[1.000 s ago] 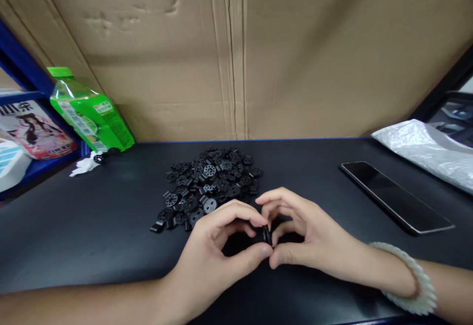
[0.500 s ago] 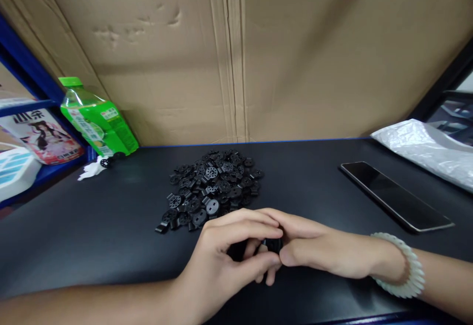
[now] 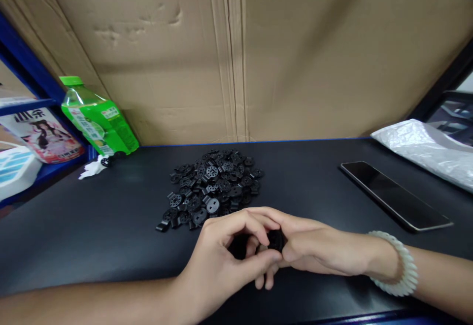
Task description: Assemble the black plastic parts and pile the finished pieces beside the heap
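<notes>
Between both hands is a small round black plastic part (image 3: 275, 240), gripped at the fingertips and partly covered by them. My left hand (image 3: 231, 251) closes on its left side with thumb and index finger. From the right, my right hand (image 3: 321, 246) pinches the same part, its fingers reaching behind it and partly hidden by the left hand. Just beyond the hands lies a pile of similar black plastic parts (image 3: 212, 187), discs with holes and short tabs.
A phone (image 3: 395, 194) lies on the black tabletop (image 3: 92, 236) at right, by a silvery plastic bag (image 3: 428, 147). At far left stand a green bottle (image 3: 99, 118), a printed pouch (image 3: 46, 135) and a crumpled white tissue (image 3: 92, 167). A cardboard wall (image 3: 166, 59) closes off the back.
My left index finger has curled back and down a little, and more of the black part shows between the hands. The right wrist has shifted slightly left. The pile is unchanged.
</notes>
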Available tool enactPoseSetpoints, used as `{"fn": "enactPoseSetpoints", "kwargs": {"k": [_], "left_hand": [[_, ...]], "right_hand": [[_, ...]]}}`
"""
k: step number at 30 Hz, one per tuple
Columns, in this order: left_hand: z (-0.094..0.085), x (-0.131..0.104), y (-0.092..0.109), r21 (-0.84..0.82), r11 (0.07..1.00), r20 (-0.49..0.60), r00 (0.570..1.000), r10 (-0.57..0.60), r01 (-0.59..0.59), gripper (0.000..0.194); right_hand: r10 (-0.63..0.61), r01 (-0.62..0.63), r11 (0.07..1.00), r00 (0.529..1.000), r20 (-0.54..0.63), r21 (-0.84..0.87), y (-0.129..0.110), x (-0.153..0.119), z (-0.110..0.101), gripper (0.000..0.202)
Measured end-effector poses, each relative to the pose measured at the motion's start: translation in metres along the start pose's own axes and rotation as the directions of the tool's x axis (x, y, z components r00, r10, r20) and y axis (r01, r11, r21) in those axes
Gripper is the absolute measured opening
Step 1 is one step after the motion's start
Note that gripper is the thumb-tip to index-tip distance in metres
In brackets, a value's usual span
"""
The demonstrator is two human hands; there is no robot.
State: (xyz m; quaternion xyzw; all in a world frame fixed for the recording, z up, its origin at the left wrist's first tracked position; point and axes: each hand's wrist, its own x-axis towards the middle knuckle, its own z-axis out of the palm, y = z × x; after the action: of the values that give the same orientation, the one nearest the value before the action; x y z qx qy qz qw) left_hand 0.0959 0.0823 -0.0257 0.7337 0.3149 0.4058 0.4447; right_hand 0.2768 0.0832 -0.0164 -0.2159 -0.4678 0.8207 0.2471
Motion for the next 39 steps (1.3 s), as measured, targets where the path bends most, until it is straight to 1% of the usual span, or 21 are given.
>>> {"fn": "enactPoseSetpoints", "kwargs": {"k": [5, 8, 10, 14, 18, 22, 26, 30, 32, 36, 39], "left_hand": [[-0.001, 0.001, 0.0, 0.024, 1.0, -0.007, 1.0, -0.013, 0.013, 0.028], [0.0, 0.001, 0.001, 0.027, 1.0, 0.013, 1.0, -0.008, 0.007, 0.037], [0.001, 0.001, 0.001, 0.025, 1.0, 0.026, 1.0, -0.007, 0.006, 0.039], [0.004, 0.0, 0.001, 0.006, 1.0, 0.035, 0.999, -0.001, 0.001, 0.038], [0.006, 0.0, 0.002, 0.036, 0.999, -0.016, 0.999, 0.041, -0.04, 0.041], [0.007, 0.0, 0.002, 0.067, 0.994, -0.052, 0.995, 0.089, -0.085, 0.043], [0.006, -0.002, -0.001, 0.114, 0.985, -0.044, 0.99, 0.137, -0.132, 0.042], [0.004, -0.003, -0.003, 0.185, 0.958, -0.052, 0.972, 0.231, -0.218, 0.039], [0.004, -0.003, -0.003, 0.22, 0.945, -0.051, 0.964, 0.259, -0.242, 0.039], [0.004, -0.004, -0.003, 0.274, 0.926, -0.032, 0.96, 0.277, -0.258, 0.039], [0.003, -0.005, -0.003, 0.289, 0.925, -0.013, 0.964, 0.264, -0.249, 0.039]], "right_hand": [[0.025, -0.025, 0.999, 1.0, -0.004, 0.042, -0.001, -0.001, 0.001, 0.072], [0.038, -0.038, 0.998, 0.999, 0.0, 0.047, -0.002, -0.001, 0.002, 0.073], [0.042, -0.042, 0.998, 0.999, -0.001, 0.041, -0.001, -0.002, 0.001, 0.074], [0.058, -0.057, 0.998, 0.998, -0.024, 0.006, 0.002, -0.003, -0.002, 0.073], [0.084, -0.083, 0.996, 0.993, -0.087, 0.023, 0.008, -0.002, -0.003, 0.068], [0.069, -0.063, 0.996, 0.991, -0.112, 0.057, 0.011, -0.001, 0.001, 0.068], [0.056, -0.046, 0.996, 0.99, -0.13, 0.076, 0.013, 0.0, 0.005, 0.067], [0.028, -0.015, 0.994, 0.992, -0.123, 0.109, 0.015, 0.001, 0.007, 0.071], [0.016, 0.001, 0.991, 0.991, -0.129, 0.131, 0.017, 0.002, 0.008, 0.072], [0.011, 0.014, 0.986, 0.988, -0.151, 0.163, 0.017, 0.002, 0.01, 0.071], [0.017, 0.013, 0.983, 0.986, -0.165, 0.18, 0.016, 0.002, 0.011, 0.071]]}}
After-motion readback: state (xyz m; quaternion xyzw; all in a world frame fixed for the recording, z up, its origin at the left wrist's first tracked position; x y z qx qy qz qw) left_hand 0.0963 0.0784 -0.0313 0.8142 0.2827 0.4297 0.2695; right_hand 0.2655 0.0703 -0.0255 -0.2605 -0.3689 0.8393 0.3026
